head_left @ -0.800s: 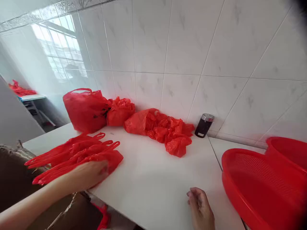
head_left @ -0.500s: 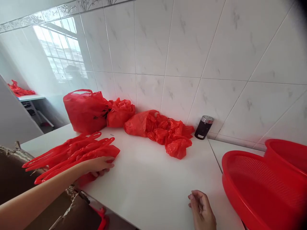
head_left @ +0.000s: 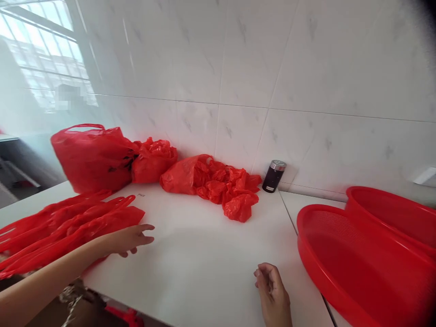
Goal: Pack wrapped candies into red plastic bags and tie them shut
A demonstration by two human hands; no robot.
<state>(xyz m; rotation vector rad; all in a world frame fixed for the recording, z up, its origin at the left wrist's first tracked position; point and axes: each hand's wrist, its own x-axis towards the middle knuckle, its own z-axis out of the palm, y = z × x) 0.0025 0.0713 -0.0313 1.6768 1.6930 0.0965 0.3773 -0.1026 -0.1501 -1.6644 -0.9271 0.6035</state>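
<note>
My left hand (head_left: 131,238) hovers just right of a flat stack of red plastic bags (head_left: 68,225) on the white counter (head_left: 204,263); its fingers are stretched out and hold nothing. My right hand (head_left: 272,293) rests low on the counter near the front edge, fingers loosely curled, nothing visible in them. A heap of crumpled red bags (head_left: 218,186) lies by the tiled wall. Further left stand a full red bag (head_left: 91,156) and a smaller knotted red bag (head_left: 153,159).
A small dark jar with a metal lid (head_left: 274,176) stands against the wall. Two red plastic basins (head_left: 361,259) sit at the right, one a mesh strainer. The counter's front edge runs below my left forearm.
My left hand has lifted off the flat bag stack and moved right, fingers now extended. The view has shifted, so everything sits further left. My right hand has barely moved.
</note>
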